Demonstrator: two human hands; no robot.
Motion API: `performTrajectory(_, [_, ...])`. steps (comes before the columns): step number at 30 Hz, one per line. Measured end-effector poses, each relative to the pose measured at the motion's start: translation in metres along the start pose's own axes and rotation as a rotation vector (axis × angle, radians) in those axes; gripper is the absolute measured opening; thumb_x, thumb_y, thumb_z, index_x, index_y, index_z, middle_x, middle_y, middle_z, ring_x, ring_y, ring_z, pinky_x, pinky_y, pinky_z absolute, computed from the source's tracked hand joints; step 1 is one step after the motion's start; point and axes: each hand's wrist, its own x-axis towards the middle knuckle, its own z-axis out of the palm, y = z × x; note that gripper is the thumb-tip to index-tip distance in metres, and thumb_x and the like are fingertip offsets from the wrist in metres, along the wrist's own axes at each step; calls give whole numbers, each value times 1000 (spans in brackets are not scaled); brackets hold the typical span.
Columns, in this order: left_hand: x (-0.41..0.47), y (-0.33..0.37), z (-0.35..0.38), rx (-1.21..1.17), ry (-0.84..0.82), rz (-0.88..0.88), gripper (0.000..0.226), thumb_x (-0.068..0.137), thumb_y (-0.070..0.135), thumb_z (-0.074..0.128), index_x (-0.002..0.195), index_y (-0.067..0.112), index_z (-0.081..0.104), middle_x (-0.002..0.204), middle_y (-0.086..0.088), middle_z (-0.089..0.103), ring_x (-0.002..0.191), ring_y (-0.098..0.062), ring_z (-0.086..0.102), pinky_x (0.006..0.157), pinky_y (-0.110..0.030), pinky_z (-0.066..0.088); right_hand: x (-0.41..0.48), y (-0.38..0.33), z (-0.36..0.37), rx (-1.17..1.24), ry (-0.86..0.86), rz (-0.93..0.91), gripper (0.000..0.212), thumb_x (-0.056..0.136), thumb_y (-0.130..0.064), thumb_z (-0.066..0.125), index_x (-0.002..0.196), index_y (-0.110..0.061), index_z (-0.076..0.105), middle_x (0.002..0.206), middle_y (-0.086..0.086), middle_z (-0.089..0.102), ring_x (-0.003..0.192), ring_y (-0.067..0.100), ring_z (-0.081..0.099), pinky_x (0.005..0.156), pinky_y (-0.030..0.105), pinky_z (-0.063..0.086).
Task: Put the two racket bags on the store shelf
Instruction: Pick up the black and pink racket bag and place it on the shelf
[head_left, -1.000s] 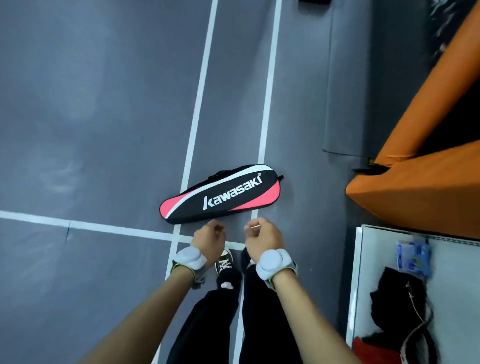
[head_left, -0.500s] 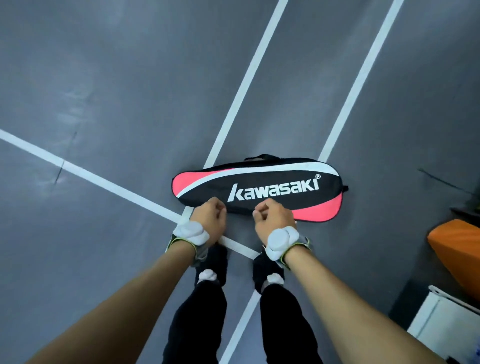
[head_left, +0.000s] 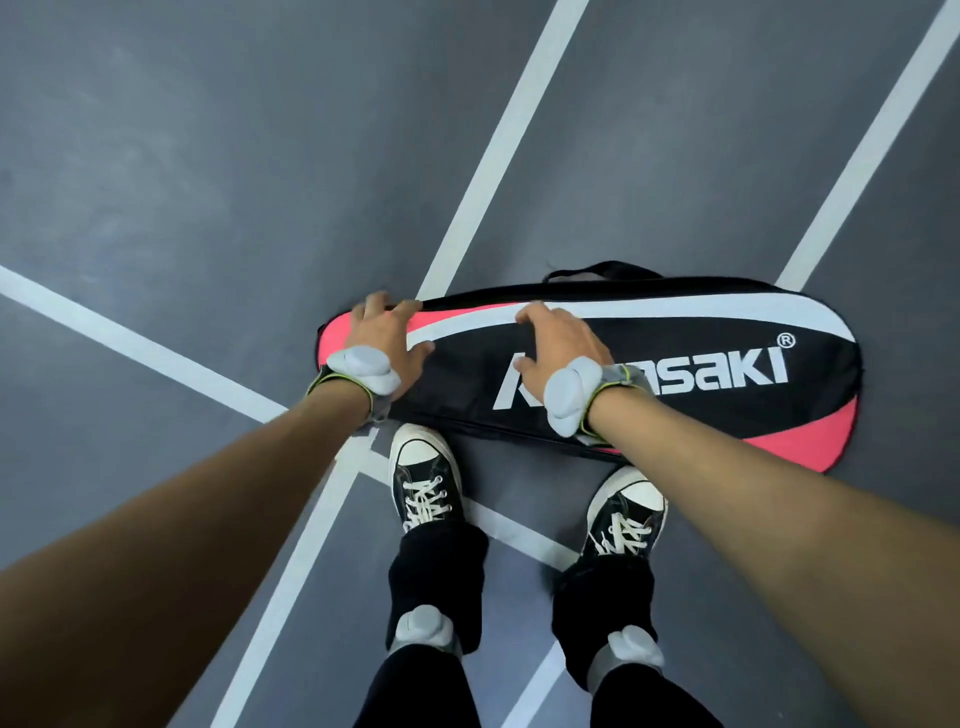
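One racket bag (head_left: 701, 415), black with pink ends, a white stripe and white "Kawasaki" lettering, lies flat on the grey floor just in front of my feet. Its black carry strap (head_left: 597, 271) sticks out along the far edge. My left hand (head_left: 382, 332) rests on the bag's pink left end, fingers spread and reaching its far edge. My right hand (head_left: 561, 340) lies palm down on the middle of the bag, fingers apart, covering part of the lettering. Neither hand has closed around the bag. No second bag and no shelf are in view.
The floor is a grey sports court with white painted lines (head_left: 498, 150) crossing under the bag and my feet. My black and white sneakers (head_left: 423, 475) stand close against the bag's near edge.
I have bent down much closer to the bag. Both hands, closed fists above its near edge before, have opened and come down onto its top.
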Motion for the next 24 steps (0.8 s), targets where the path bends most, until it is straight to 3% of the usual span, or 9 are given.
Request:
performTrajectory(3, [26,-20,15,122,-4,9,62,89,44,64,145,26,43,157,-13,25,144,-41,17,118,-50,24,34,3,15,-36,46,-61,47,83,-17,72,122,-18,47,133,2,50,126,29,44,91,43,49])
performTrajectory(6, [42,-41,29,164,-15,-8,64,87,54,62,143,31,42,155,-13,28,142,-41,21,117,-51,23,67,7,32,-90,71,-96,62,80,-19,76,133,-19,44,142,1,44,142,31,28,107,44,40])
performTrajectory(9, [46,-51,37,118,11,-2,59,84,58,62,135,34,45,144,-11,44,135,-40,34,114,-53,27,87,10,42,-197,16,-107,77,81,-28,75,146,-21,34,153,3,38,149,31,16,119,46,24])
performTrajectory(13, [47,-50,42,68,33,4,44,86,50,64,118,25,47,124,-6,57,129,-39,38,116,-61,13,96,11,47,-293,7,-33,72,81,-38,73,142,-23,38,144,6,44,135,33,38,114,51,27])
performTrajectory(18, [28,-41,35,154,88,83,34,91,47,60,105,18,50,107,-5,65,110,-34,51,111,-53,25,75,11,39,-365,-14,-58,50,87,-50,61,129,-27,48,131,3,53,128,31,44,113,54,24])
performTrajectory(24, [-16,-24,22,185,200,190,26,89,42,63,97,19,52,88,2,66,93,-28,59,100,-50,32,25,10,12,-337,44,-56,50,83,-55,62,124,-30,48,116,-1,64,117,28,50,100,47,33])
